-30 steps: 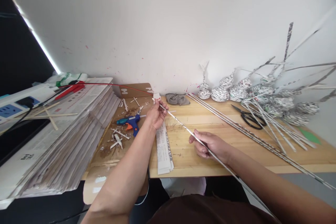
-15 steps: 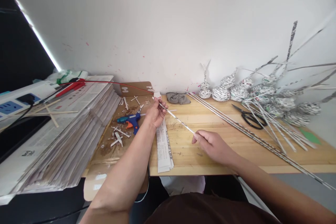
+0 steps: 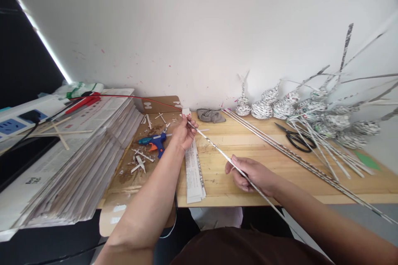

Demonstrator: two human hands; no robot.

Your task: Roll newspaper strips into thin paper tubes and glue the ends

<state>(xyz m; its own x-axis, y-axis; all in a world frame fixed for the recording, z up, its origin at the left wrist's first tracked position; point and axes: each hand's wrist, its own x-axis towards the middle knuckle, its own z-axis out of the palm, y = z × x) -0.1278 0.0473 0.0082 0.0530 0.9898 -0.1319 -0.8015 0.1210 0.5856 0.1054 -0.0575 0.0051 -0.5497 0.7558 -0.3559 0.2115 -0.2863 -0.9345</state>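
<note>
A long thin rolled paper stick (image 3: 214, 145) slants from upper left to lower right, over the wooden table (image 3: 214, 194). My left hand (image 3: 185, 133) pinches its upper left end between the fingertips. Farther along, the stick lies across my right hand (image 3: 247, 172), between thumb and fingers, and runs on past the wrist toward the bottom edge. The right fingers are partly curled around it. Below my left hand lies a stack of printed paper strips (image 3: 193, 174). Just beyond that hand is a small white box (image 3: 185, 112).
Left are a blue glue gun (image 3: 158, 145) on cardboard, paper scraps and a tall newspaper stack (image 3: 102, 149) bearing a power strip (image 3: 25, 120). A grey cloth (image 3: 211, 116) lies behind. Right are long paper sticks (image 3: 280, 149), black scissors (image 3: 300, 140) and woven paper gourds (image 3: 261, 109).
My right hand has loosened and turned, its fingers more spread. The stick now shows across that hand and beyond the wrist. My left hand has barely moved.
</note>
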